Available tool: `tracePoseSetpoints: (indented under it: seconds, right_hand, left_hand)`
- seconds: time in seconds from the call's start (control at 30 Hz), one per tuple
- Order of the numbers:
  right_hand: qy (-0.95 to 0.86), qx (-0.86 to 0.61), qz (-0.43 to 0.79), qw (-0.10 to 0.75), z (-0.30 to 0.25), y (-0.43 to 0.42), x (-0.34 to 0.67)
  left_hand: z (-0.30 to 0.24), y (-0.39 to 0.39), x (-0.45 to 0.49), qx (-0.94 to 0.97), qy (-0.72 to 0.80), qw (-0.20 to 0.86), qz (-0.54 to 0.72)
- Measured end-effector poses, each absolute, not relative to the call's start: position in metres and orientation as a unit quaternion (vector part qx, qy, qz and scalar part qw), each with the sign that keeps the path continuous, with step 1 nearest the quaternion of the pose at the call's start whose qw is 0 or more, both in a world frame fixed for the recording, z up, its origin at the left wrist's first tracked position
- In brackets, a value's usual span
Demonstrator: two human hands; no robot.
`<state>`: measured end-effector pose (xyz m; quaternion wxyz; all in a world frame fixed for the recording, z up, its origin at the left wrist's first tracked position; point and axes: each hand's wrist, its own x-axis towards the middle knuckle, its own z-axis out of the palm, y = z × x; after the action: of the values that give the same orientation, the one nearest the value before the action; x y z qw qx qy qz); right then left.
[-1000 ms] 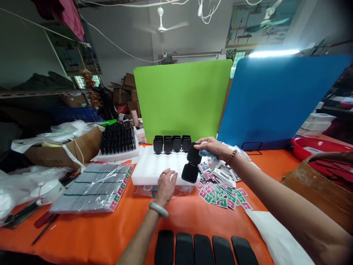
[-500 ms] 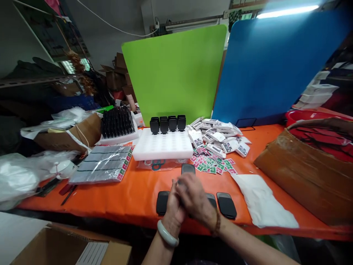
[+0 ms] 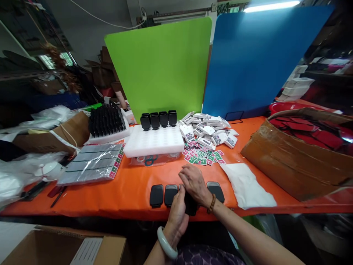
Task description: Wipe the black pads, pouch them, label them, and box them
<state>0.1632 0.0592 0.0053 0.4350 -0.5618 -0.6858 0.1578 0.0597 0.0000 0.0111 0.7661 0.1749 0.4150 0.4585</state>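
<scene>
**Two hands close over a black case at the worktop's front edge**

Much of the black case [image 3: 191, 207] is hidden: its far end and upper face lie under the fingers, and only a dark lower part shows. The left hand [image 3: 178, 208] grasps it, curled along its left side. The right hand [image 3: 194, 182] bends over the top; I cannot tell whether those fingers grip anything. Another flat case [image 3: 180, 187] is mostly covered behind them. An open carton [image 3: 113, 250] below the front edge is cut off at lower left, and the contents of a clear bag [image 3: 158, 159] under the white foam block [image 3: 154, 141] are hard to make out.

The worktop [image 3: 132, 191] is covered in orange, with a green panel [image 3: 162, 66] and a blue panel [image 3: 256, 62] standing along its back edge. White boxes [image 3: 206, 129] are heaped toward that edge, right of the foam, with printed cards [image 3: 205, 156] scattered in front. A white cloth [image 3: 248, 186] reaches the front edge, left of a brown cardboard box [image 3: 286, 158] near the right end.

The held case's long axis runs roughly front to back, its visible end toward the front edge. Two left-hand cases [image 3: 157, 195] lie the same way; the right-hand case [image 3: 215, 191] slants, far end leftward.
</scene>
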Motion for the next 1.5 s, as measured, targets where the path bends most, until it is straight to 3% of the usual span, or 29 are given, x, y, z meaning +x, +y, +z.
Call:
tracePoseSetpoints:
  seconds: [0.13,0.27,0.33,0.47,0.6,0.7,0.83,1.0,1.17,1.33,1.5]
  right_hand:
    - [-0.603,-0.621,0.242,0.438,0.008,0.069,0.206]
    - [-0.519,-0.541,0.537,0.387,0.004,0.049,0.232]
    - [-0.460,-0.508,0.619,0.385,-0.001,0.031,0.229]
    - [-0.420,-0.526,0.586,0.451,-0.009,-0.002,0.211]
    - [-0.558,-0.549,0.411,0.468,-0.008,-0.032,0.191]
    - [-0.711,-0.490,0.265,0.430,-0.003,-0.056,0.173]
    - [-0.794,-0.452,0.213,0.346,-0.001,-0.073,0.156]
    - [-0.770,-0.442,0.241,0.392,0.000,-0.059,0.164]
    - [-0.589,-0.530,0.417,0.445,0.017,-0.014,0.210]
    - [-0.448,-0.551,0.569,0.414,0.020,0.041,0.275]
    - [-0.456,-0.605,0.558,0.338,0.000,0.080,0.313]
  left_hand:
    - [0.018,-0.008,0.052,0.202,0.415,0.792,0.399]
    - [0.020,-0.010,0.042,0.173,0.419,0.794,0.404]
    - [0.016,-0.011,0.038,0.169,0.428,0.795,0.395]
    - [0.004,-0.019,0.034,0.142,0.446,0.795,0.386]
    - [-0.004,-0.025,0.035,0.045,0.451,0.793,0.407]
    - [0.000,-0.019,0.036,-0.055,0.431,0.800,0.414]
    - [0.015,-0.007,0.034,-0.091,0.468,0.772,0.420]
    - [0.026,-0.001,0.037,-0.057,0.446,0.803,0.390]
    - [0.020,0.013,0.044,0.144,0.383,0.837,0.363]
    - [0.000,0.059,0.058,0.591,0.456,0.603,0.282]
    - [-0.019,0.114,0.085,0.658,0.418,0.563,0.275]
